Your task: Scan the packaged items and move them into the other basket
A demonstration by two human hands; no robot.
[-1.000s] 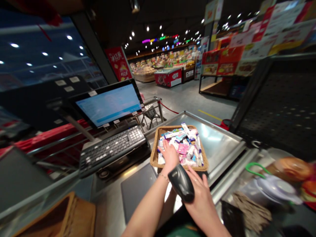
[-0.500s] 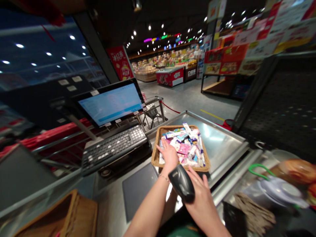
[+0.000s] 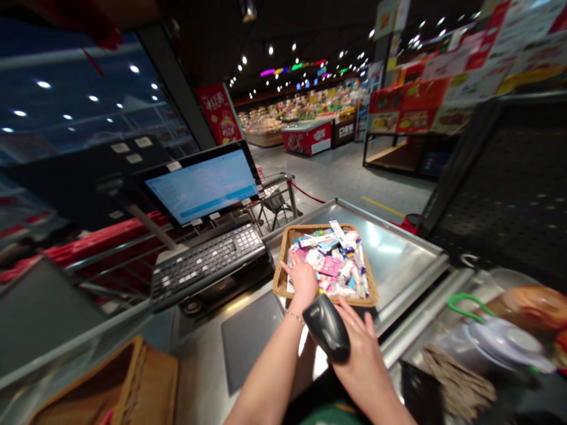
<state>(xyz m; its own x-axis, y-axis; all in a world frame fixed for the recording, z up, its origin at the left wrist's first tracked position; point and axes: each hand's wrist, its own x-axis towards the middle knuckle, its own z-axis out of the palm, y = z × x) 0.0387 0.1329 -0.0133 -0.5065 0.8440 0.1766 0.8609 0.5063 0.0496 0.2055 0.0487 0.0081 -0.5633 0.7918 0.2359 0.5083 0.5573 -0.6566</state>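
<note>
Slightly across the basket point(image 3: 280, 276), toward its left side, the left hand point(image 3: 303, 280) has been shifted since the first frame, and more pink wrapping is shown just beyond the fingers. The whole view has been turned a little as well. The left hand is placed over the heap of small packets point(image 3: 330, 265) at the basket's near left; its visible fingers are spread apart, but whether any packet is pinched cannot be told.

The packets — white, pink and blue — are piled inside the basket, which is set on the metal counter point(image 3: 394, 242). The right hand point(image 3: 361, 342) is held close to the basket's near edge with its visible fingers stretched forward. Beside it, and partly in front of it, a black scanner point(image 3: 326, 327) is seen; whether it is gripped cannot be made out, as the thumb is hidden.

To the left, a keyboard point(image 3: 210, 260) is placed below a lit screen point(image 3: 204, 186). At the right, a brown cloth point(image 3: 458, 381) is left near a lidded container point(image 3: 491, 342).
</note>
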